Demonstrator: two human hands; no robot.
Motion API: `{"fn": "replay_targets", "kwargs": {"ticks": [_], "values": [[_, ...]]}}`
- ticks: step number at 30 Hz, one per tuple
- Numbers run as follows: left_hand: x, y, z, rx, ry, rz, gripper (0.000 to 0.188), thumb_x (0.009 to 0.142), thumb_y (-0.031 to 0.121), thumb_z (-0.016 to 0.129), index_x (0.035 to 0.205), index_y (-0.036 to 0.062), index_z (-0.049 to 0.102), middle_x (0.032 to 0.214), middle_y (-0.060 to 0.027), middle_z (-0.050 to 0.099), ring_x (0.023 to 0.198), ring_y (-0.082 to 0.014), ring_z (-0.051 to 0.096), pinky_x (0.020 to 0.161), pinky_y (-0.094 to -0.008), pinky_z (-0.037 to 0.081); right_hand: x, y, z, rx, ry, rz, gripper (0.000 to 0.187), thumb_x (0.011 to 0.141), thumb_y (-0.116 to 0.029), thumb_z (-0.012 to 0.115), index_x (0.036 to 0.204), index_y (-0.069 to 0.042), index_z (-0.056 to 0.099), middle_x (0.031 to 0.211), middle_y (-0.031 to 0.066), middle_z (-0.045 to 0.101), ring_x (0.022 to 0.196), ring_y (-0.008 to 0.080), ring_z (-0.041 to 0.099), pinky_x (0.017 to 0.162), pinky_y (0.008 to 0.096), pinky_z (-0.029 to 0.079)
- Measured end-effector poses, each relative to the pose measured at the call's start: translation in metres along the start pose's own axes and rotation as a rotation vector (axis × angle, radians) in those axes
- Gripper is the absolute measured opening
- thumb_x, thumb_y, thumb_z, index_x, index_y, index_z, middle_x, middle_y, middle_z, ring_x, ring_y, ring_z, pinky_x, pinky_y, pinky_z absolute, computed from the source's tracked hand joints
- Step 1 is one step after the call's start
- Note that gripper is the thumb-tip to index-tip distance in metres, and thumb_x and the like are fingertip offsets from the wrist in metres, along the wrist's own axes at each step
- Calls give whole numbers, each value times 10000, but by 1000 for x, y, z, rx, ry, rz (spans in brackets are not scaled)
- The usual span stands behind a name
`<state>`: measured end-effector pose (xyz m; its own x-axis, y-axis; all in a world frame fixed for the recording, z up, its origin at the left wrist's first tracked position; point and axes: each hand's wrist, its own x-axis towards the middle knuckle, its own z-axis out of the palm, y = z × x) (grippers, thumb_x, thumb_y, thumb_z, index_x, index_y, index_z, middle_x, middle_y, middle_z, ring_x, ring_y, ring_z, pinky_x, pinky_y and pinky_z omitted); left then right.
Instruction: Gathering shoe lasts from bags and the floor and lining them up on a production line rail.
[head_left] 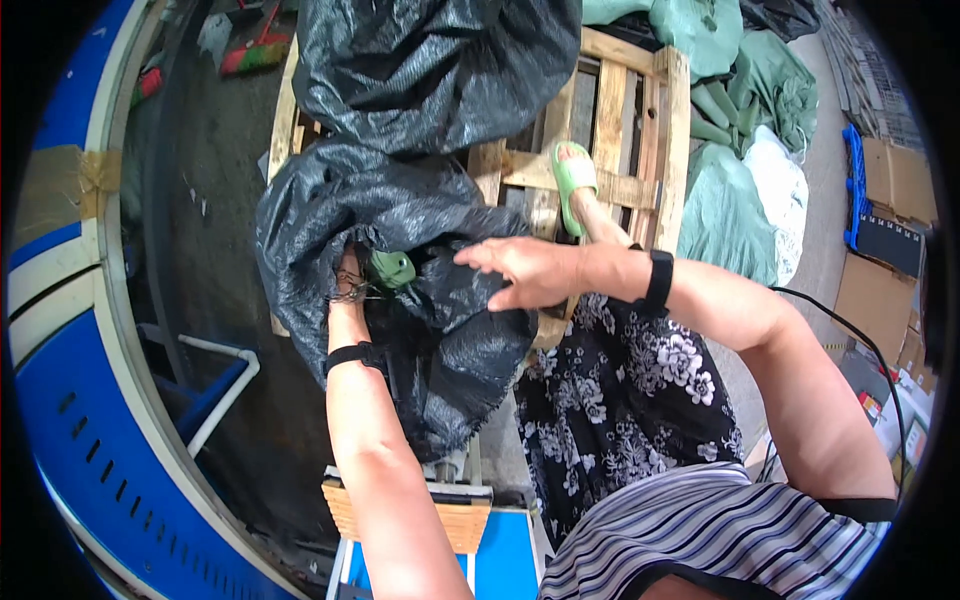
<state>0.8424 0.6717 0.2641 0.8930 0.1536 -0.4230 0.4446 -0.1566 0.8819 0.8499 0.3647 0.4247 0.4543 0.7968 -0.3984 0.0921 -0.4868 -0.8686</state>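
A black woven sack (470,350) with a frayed rim lies in front of me, its mouth gaping upward. At the left side of that mouth, my left hand (349,274) is closed on the bunched rim, its fingers largely covered by cloth and loose threads. Just beside it, inside the mouth, a green piece (393,268) with a small dark hole shows; the rest of it is hidden. My right hand (528,271) hovers over the sack's right side, fingers apart and holding nothing.
Beyond lies a fuller black sack (440,75) on a wooden pallet (610,110). My foot in a green slipper (572,175) rests on the slats. Green sacks (730,215) lie at right, a blue-and-white frame (130,420) at left, and a wooden-topped stool (460,515) nearby.
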Motion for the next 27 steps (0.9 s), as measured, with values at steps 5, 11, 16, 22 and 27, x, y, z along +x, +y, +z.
{"fn": "replay_targets", "kwargs": {"ticks": [5,11,16,22,27], "values": [[-8,-151,-167,-336,-136,149,327,901,103,325,1154,23,516,1180,-127,577,991,-278,558,887,-294,402,18,-72,0,48,-67,-198,570,773,-144,651,1263,10,405,1097,208,535,1017,340,538,871,403,437],[-51,-120,-84,831,174,75,365,876,306,498,952,-24,637,1020,-194,614,982,-349,559,800,-423,448,16,-35,9,-252,278,-162,625,772,-188,629,1286,29,347,1164,240,469,1087,399,469,913,435,399],[-200,105,27,419,-34,144,297,775,24,552,1067,-15,586,940,-181,641,899,-274,624,800,-321,477,-8,18,5,56,354,496,974,739,-449,685,1376,36,130,1344,330,270,1250,458,313,1018,482,315],[-311,110,-50,542,1108,11,267,837,173,547,1001,-37,567,934,-181,601,828,-297,572,755,-400,466,1,-29,81,508,535,396,237,770,-84,456,939,69,517,892,281,585,936,416,567,759,467,435],[-324,69,-17,-629,201,-425,781,845,629,399,1378,63,323,1410,-85,344,1265,-285,348,1047,-475,273,-83,-133,202,465,83,125,354,807,-178,439,1017,98,511,1018,286,579,1027,395,546,866,431,424]]}}
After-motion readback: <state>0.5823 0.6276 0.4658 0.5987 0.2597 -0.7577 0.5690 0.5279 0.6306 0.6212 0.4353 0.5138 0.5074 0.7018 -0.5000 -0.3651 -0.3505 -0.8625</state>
